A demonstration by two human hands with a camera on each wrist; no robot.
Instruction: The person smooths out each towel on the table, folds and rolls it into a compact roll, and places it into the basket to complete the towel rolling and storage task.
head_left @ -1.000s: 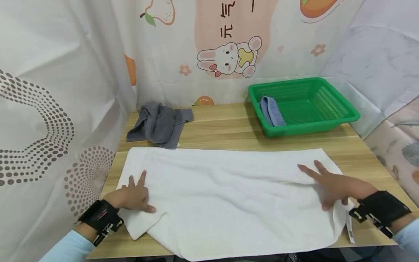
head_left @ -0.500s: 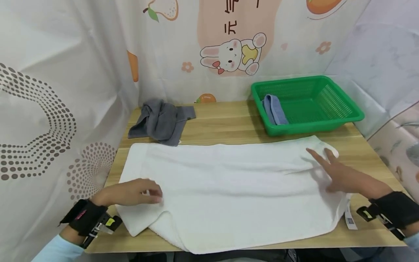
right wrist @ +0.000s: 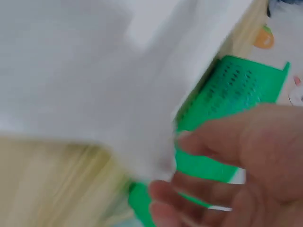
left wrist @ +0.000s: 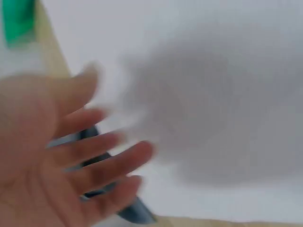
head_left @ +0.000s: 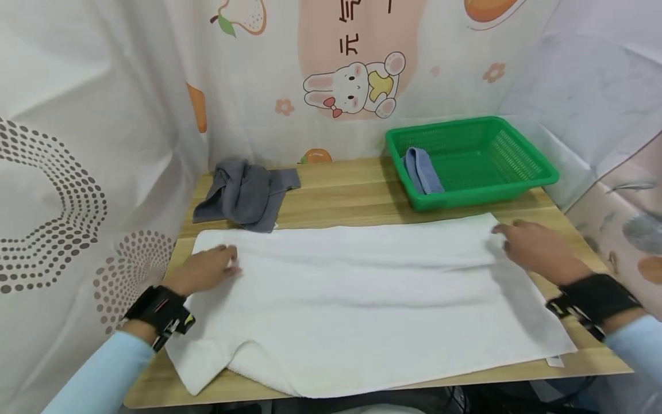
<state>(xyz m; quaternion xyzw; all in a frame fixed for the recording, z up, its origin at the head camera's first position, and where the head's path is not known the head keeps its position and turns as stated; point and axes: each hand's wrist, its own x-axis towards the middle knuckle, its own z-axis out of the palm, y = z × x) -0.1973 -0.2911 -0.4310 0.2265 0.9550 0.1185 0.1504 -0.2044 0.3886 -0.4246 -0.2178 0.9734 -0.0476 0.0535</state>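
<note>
A white towel (head_left: 362, 287) lies spread across the wooden table, with its near left part folded over and light creases along its right side. Over its far left part is my left hand (head_left: 204, 269); in the left wrist view the fingers (left wrist: 113, 165) are spread and loosely bent, holding nothing. My right hand (head_left: 538, 247) is at the towel's far right corner. In the right wrist view that corner hangs by my fingertips (right wrist: 163, 191), while the thumb stands apart from them. A tag (head_left: 555, 361) shows under the near right edge.
A crumpled grey cloth (head_left: 243, 195) lies at the back left, right behind the towel. At the back right stands a green basket (head_left: 476, 198) with a folded blue cloth (head_left: 423, 171) inside. A printed curtain (head_left: 248, 86) hangs behind the table.
My left hand has moved away from me over the towel's left side. The right hand has shifted to the far right corner, and the towel's near right corner now lies spread out.
</note>
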